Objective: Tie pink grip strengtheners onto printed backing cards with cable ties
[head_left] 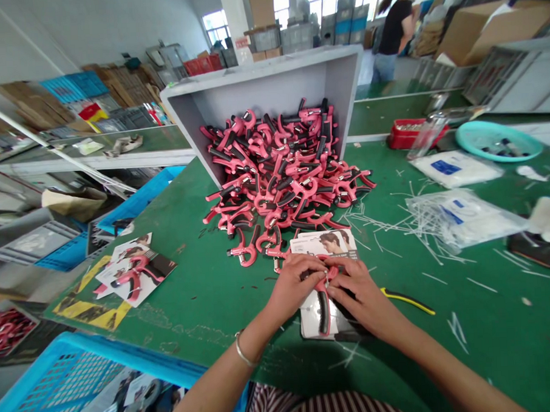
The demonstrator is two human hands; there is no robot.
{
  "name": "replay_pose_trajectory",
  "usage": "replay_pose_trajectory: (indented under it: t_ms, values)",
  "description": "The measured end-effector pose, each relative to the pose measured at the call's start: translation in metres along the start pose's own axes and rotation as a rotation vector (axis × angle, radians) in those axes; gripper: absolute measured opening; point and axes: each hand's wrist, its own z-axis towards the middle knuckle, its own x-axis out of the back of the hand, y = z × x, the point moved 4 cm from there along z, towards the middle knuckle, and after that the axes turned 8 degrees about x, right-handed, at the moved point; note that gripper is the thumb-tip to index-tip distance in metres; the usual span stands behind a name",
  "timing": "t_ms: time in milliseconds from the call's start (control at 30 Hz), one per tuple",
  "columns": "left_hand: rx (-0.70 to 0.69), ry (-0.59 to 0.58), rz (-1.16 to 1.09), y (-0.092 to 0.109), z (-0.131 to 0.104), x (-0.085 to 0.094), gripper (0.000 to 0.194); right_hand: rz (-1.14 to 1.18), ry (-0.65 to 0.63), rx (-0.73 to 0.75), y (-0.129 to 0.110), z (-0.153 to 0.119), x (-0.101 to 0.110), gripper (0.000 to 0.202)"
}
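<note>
Over a stack of printed cards (311, 317), both hands work on one pink-and-black hand grip (324, 310) with a small metal spring. My left hand (296, 284) is closed, its thumb and fingertips pinching the upper end of the grip. On the other side my right hand (358, 290) is also closed, fingers pressed against the grip near the spring. The fingertips partly hide that end. Just beyond lies a large heap of similar hand grips (278, 187), spilling from a tipped grey crate (270, 88). A yellow-and-black tool handle (409, 298) rests beside my right hand.
White cable ties (421, 224) lie scattered at right, near plastic bags (462, 216), a red box (413, 133) and a turquoise tray (497, 138). At left are cards with a hand grip (135, 279). A blue basket (76, 366) stands below the table edge. A person (392, 34) is behind.
</note>
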Motion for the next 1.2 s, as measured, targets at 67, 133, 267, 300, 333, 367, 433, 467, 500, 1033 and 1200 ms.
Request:
replay_pose_trajectory:
  t_ms: [67, 133, 267, 300, 333, 367, 433, 467, 500, 1033, 1200]
  values:
    - [0.006, 0.005, -0.008, 0.0, 0.001, 0.0, 0.008, -0.006, -0.015, 0.01, 0.0, -0.001, 0.0, 0.019]
    - [0.013, 0.01, -0.016, 0.0, 0.001, 0.0, 0.008, -0.013, -0.026, 0.013, 0.0, -0.001, 0.0, 0.02]
    - [0.016, 0.003, -0.014, 0.0, 0.0, 0.0, 0.008, -0.02, -0.022, 0.007, 0.001, -0.001, 0.0, 0.019]
    - [0.014, -0.001, -0.01, 0.0, 0.0, 0.0, 0.008, -0.016, -0.017, 0.007, 0.001, 0.0, 0.0, 0.02]
    - [0.012, -0.003, -0.004, 0.0, 0.0, 0.0, 0.009, -0.011, -0.012, 0.008, 0.001, 0.0, 0.0, 0.02]
    - [0.011, -0.005, 0.001, 0.0, -0.001, 0.0, 0.009, -0.007, -0.005, 0.009, 0.001, 0.0, -0.001, 0.02]
    - [0.005, -0.015, 0.01, 0.0, -0.002, 0.001, 0.009, -0.002, 0.008, 0.004, 0.001, 0.001, -0.001, 0.02]
    - [-0.003, -0.024, 0.015, 0.001, -0.003, 0.002, 0.009, 0.001, 0.013, -0.003, 0.0, 0.002, -0.001, 0.02]
    - [-0.011, -0.038, 0.019, 0.003, -0.004, 0.002, 0.009, 0.004, 0.019, -0.014, 0.0, 0.003, -0.001, 0.02]
    - [-0.236, 0.051, 0.449, 0.051, -0.031, -0.004, 0.015, 0.148, 0.326, -0.17, 0.004, 0.001, -0.005, 0.027]
    - [-0.211, 0.04, 0.341, 0.036, -0.045, -0.004, 0.012, 0.082, 0.325, -0.143, -0.004, 0.005, -0.012, 0.029]
